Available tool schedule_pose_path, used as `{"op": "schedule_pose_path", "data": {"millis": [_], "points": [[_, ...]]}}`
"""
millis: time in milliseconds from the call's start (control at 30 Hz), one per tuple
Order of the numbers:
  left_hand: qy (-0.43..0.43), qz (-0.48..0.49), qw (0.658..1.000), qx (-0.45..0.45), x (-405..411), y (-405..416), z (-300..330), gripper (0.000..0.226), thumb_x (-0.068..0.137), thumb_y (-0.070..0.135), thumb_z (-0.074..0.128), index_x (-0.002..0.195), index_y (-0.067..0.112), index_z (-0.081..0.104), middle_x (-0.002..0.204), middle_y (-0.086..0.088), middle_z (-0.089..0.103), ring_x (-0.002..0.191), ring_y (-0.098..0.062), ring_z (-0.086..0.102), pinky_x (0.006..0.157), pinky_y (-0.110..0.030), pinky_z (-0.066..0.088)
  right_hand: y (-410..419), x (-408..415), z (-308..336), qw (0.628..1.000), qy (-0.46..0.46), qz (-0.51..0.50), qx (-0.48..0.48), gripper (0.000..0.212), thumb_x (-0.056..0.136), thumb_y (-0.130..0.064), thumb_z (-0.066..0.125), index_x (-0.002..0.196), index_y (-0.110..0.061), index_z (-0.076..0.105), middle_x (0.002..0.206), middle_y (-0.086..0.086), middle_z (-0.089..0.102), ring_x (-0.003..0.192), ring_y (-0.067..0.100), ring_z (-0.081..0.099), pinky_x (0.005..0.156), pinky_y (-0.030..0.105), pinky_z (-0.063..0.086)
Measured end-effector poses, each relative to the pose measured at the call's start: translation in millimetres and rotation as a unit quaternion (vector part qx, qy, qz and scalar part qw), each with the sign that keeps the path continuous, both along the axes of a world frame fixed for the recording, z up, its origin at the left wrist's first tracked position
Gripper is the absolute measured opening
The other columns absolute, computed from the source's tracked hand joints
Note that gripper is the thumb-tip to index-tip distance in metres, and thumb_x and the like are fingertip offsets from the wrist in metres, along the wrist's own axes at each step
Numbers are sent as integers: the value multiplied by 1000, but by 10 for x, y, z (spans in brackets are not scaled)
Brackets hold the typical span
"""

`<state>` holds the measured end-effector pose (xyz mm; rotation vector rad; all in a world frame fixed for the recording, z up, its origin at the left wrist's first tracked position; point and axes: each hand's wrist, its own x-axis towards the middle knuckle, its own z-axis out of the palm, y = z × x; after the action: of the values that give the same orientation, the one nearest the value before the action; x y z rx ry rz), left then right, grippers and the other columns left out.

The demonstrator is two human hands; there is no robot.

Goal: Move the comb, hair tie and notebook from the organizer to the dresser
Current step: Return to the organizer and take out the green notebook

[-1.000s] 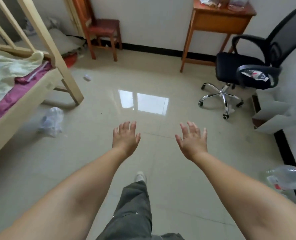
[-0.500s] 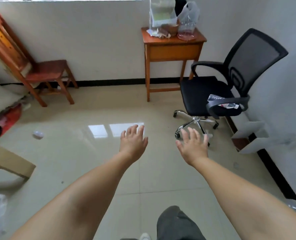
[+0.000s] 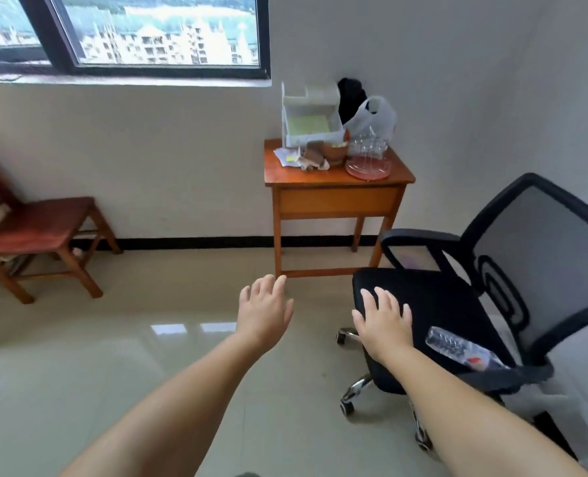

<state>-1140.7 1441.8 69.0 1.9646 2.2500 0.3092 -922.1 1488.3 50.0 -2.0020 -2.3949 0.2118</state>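
white organizer [image 3: 311, 113], green notebook [image 3: 308, 125] inside

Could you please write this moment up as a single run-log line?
phase: approach | left hand: open, empty | right hand: open, empty | white organizer: on wooden table, untouched | office chair: right of path

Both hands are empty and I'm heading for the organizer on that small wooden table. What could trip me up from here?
1. The office chair sits on casters between you and the table's right side; brushing it with the right hand could roll it, and a bottle lying on its seat may fall.
2. The organizer is hemmed in by a plastic bag, a clear glass stand and loose papers; reaching in could knock those over.
3. The left hand is also empty; the comb and hair tie aren't discernible yet.
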Motion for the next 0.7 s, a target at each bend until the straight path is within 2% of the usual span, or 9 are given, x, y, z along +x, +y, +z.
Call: {"op": "schedule_pose_path", "data": {"millis": [167, 300, 433, 600, 700], "points": [[10, 5, 1000, 6, -339, 1363, -66, 53, 95, 40, 28, 143, 19, 20, 148, -3, 30, 137, -22, 25, 115, -42, 19, 1374, -357, -42, 1000, -3, 20, 15, 53, 96, -45, 23, 145, -26, 18, 156, 5, 19, 145, 21, 11, 116, 49, 12], [8, -3, 1000, 18, -726, 2579, -115, 52, 95, 41, 30, 142, 20, 23, 149, -5, 30, 138, -23, 24, 116, -41, 18, 2577, -688, -109, 1000, 7, -15, 19, 53, 96, -44, 25, 145, -26, 19, 156, 6, 20, 145, 23, 12, 116, 50, 13], [-3, -5, 999, 34, -1225, 3830, 17, 51, 93, 42, 31, 140, 21, 27, 146, -5, 35, 136, -24, 29, 112, -42, 25, 3729, -1133, 46, 998, 33, -40, 24, 53, 96, -44, 26, 145, -25, 20, 155, 6, 21, 144, 23, 15, 116, 47, 18], [-96, 18, 995, 28, -1497, 4997, 240, 51, 90, 32, 40, 138, 17, 30, 140, -9, 40, 128, -28, 38, 97, -43, 40, 4761, -1476, 375, 993, 100, -33, 45, 51, 96, -41, 28, 142, -21, 27, 153, 7, 26, 140, 24, 24, 110, 43, 29], [-139, 36, 989, 19, -1587, 5740, 203, 53, 87, 23, 46, 136, 16, 30, 138, -9, 43, 122, -28, 44, 92, -41, 43, 5605, -1667, 507, 984, 171, -19, 34, 46, 96, -34, 32, 138, -16, 34, 147, 8, 35, 132, 26, 35, 103, 40, 36]]}}
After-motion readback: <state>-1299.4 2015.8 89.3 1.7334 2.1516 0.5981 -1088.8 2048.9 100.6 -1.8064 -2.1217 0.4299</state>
